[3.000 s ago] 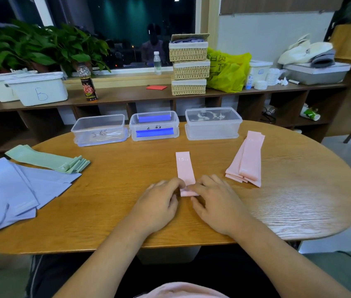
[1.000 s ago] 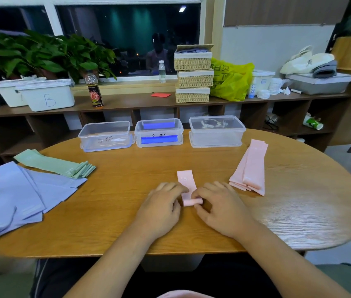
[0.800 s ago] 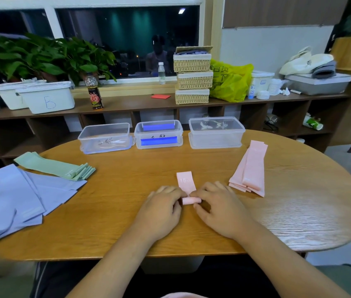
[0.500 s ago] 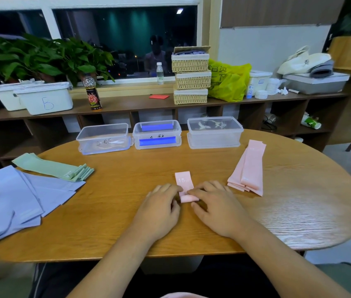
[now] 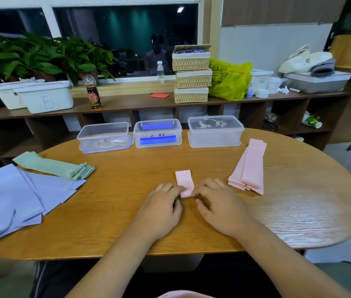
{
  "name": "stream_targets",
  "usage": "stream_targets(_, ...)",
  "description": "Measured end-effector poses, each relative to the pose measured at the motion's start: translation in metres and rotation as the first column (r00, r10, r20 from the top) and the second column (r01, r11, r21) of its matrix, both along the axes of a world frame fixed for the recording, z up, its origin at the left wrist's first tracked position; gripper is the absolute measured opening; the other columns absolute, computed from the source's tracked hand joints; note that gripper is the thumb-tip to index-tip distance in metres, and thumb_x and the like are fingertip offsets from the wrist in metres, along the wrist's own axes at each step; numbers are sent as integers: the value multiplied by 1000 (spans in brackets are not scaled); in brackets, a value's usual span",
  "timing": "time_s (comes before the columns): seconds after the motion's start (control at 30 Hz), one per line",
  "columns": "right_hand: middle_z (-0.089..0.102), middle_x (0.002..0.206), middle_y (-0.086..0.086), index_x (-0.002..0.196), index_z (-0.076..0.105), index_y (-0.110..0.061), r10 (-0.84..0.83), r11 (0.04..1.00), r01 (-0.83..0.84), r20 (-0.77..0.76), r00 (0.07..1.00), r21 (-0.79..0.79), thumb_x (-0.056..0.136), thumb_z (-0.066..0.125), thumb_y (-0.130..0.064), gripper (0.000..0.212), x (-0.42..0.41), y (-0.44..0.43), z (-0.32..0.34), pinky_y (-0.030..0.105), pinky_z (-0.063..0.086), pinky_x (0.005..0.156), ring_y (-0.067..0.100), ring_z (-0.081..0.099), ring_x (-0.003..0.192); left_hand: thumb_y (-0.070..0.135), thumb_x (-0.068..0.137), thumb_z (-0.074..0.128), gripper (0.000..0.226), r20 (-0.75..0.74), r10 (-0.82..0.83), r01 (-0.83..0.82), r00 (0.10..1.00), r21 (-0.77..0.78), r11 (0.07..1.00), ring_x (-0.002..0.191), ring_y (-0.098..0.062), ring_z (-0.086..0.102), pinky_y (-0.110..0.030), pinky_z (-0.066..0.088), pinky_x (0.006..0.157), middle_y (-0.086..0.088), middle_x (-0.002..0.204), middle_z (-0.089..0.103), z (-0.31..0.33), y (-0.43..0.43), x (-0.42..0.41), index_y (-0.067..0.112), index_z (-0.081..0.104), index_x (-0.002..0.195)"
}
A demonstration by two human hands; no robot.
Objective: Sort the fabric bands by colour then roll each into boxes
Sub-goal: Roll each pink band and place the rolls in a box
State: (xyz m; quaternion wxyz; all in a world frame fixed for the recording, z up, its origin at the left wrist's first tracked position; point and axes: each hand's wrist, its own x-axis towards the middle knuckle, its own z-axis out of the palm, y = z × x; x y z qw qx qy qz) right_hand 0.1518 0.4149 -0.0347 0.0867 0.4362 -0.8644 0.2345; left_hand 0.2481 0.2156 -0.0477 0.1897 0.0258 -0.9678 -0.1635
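A pink band (image 5: pixel 184 180) marked "15" lies on the round wooden table (image 5: pixel 127 203), its near end rolled into a small coil. My left hand (image 5: pixel 161 206) and my right hand (image 5: pixel 218 206) pinch that coil from either side with curled fingers. A short flat tail still lies ahead of the coil. A pile of pink bands (image 5: pixel 249 168) lies to the right. Green bands (image 5: pixel 54 166) and lilac bands (image 5: pixel 17 196) lie at the left. Three clear plastic boxes stand at the far edge: left box (image 5: pixel 104 136), middle box (image 5: pixel 157 133) holding something blue, right box (image 5: pixel 215 131).
Behind the table runs a low wooden shelf (image 5: pixel 127 104) with white tubs (image 5: pixel 43 96), a bottle (image 5: pixel 92 93), stacked wicker baskets (image 5: pixel 191 74), a yellow bag (image 5: pixel 229 79) and potted plants (image 5: pixel 41 59). Bare wood lies between the boxes and my hands.
The flat tail of the pink band has grown shorter as the coil rolled away from me under both hands. The piles and boxes have stayed put.
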Motion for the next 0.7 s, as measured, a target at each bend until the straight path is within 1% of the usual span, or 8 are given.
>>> stream_targets(0.1, 53, 132, -28, 133, 61, -41, 4, 1000, -4, 2, 1000, 18, 101, 56, -38, 32, -1, 0, 0, 31, 46, 107, -4, 42, 127, 29, 102, 50, 47, -14, 3, -2, 1000, 8, 1000, 132, -5, 41, -30, 42, 112, 18, 141, 52, 0, 0, 0, 32, 51, 150)
stream_targets(0.17, 53, 140, -27, 141, 54, -41, 0, 999, 0, 20, 1000, 32, 101, 55, -40, 40, -1, -1, 0, 33, 44, 111, -4, 39, 134, 27, 101, 53, 47, -39, -11, 12, 999, 23, 1000, 133, -2, 41, -28, 43, 111, 20, 141, 51, 1, 0, 1, 34, 51, 147)
stream_targets(0.23, 49, 149, -26, 150, 46, -43, 1, 999, -4, 57, 998, 54, 101, 53, -41, 49, -2, -2, 1, 35, 39, 117, -3, 35, 140, 25, 100, 54, 45, -53, -51, 51, 997, 2, 999, 131, 2, 41, -24, 41, 110, 24, 139, 50, 3, 1, 2, 40, 52, 144)
stream_targets(0.3, 46, 155, -24, 157, 37, -44, 3, 997, -10, 85, 996, 80, 102, 50, -42, 56, -4, -3, 2, 38, 34, 121, -1, 31, 145, 25, 101, 53, 49, -45, -92, 91, 995, -32, 995, 134, 4, 39, -22, 36, 113, 29, 140, 48, 4, 2, 3, 46, 49, 145)
stream_targets(0.4, 40, 162, -21, 163, 24, -44, -1, 994, -11, 112, 994, 111, 102, 47, -43, 65, -6, -5, 3, 40, 29, 126, 2, 27, 151, 27, 102, 51, 52, -37, -87, 86, 996, -41, 995, 138, 2, 37, -26, 36, 116, 28, 145, 46, 3, 2, -1, 46, 44, 149)
stream_targets(0.47, 35, 165, -20, 165, 19, -44, -14, 995, 0, 136, 991, 97, 103, 49, -42, 69, -5, -6, 3, 39, 27, 126, 3, 24, 153, 31, 102, 50, 51, -23, -67, 66, 997, -45, 997, 140, -1, 36, -31, 38, 118, 23, 149, 45, 2, 1, -4, 41, 44, 151)
stream_targets(0.57, 36, 163, -19, 160, 29, -41, -58, 998, 53, 132, 990, 38, 102, 54, -36, 63, -6, -4, 2, 38, 32, 125, 4, 29, 150, 36, 102, 47, 53, 20, -33, 34, 999, -50, 998, 142, -4, 35, -36, 39, 118, 19, 154, 45, 2, -3, -11, 36, 42, 155)
stream_targets(0.7, 44, 150, -23, 149, 44, -40, -97, 995, 97, 112, 989, 4, 100, 58, -32, 51, -6, -1, 1, 33, 41, 117, 1, 37, 140, 36, 99, 47, 53, 61, 16, -14, 998, -45, 999, 141, -10, 39, -42, 42, 114, 15, 150, 50, 2, -7, -27, 33, 46, 152)
